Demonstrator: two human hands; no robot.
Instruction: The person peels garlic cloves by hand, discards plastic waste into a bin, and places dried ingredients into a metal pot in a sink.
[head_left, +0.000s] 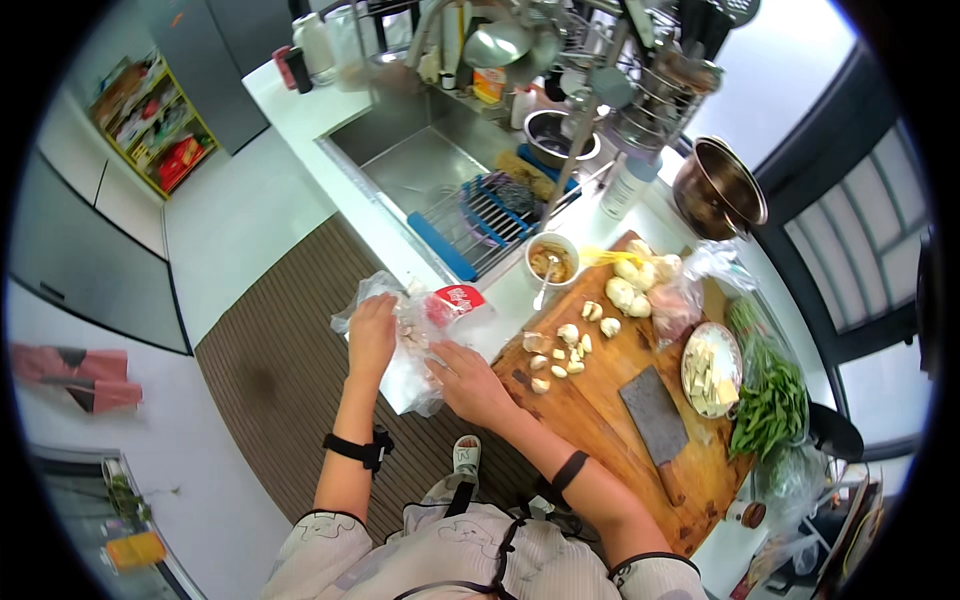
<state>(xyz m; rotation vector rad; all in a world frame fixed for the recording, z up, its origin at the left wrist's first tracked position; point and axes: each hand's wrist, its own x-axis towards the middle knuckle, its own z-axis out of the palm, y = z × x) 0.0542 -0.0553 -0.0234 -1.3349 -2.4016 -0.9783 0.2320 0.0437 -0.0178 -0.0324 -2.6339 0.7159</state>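
Observation:
At the counter's front edge, my left hand (373, 330) is curled onto the far side of a clear plastic bag (421, 379), its fingertips partly hidden. Pale scraps, like garlic skins (409, 335), lie in the bag. My right hand (471, 384) reaches over the bag's right side with fingers slightly apart; whether it pinches the plastic is unclear. Just beyond sits a red-and-clear packet (457, 301) bearing writing. On the wooden cutting board (592, 420) to the right lie loose garlic cloves (559, 371), partial garlic bulbs (610, 327) and a cleaver (654, 416).
A white cup (551, 259) with paste and a spoon stands by the sink (427, 150). Whole garlic bulbs (630, 289), a plate (712, 371) of pale cut pieces and leafy greens (771, 416) line the board's far side. A steel pot (718, 187) stands behind.

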